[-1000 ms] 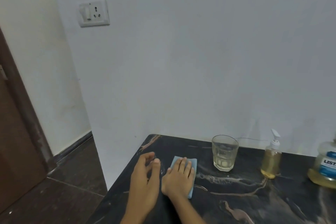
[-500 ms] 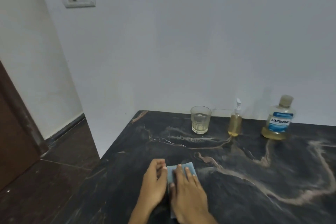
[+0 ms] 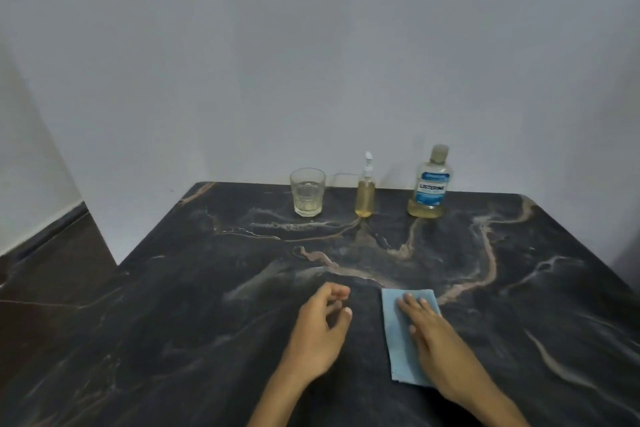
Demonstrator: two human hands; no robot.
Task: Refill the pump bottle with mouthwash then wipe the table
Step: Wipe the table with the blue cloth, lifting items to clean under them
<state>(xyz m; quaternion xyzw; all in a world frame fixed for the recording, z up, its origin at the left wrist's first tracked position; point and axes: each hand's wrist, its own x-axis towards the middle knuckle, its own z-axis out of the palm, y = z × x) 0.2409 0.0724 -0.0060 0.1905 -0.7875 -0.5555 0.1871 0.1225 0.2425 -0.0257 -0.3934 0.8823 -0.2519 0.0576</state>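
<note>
The blue cloth had been swept rightward, pressed flat under the right hand at the tabletop's 6 o'clock; left hand loosely curled, empty. Pump bottle stood filled at 12 o'clock; wiping judged underway.

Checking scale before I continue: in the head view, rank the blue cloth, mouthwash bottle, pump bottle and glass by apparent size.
1. blue cloth, though nearest the camera
2. mouthwash bottle
3. glass and pump bottle: too close to rank
</note>
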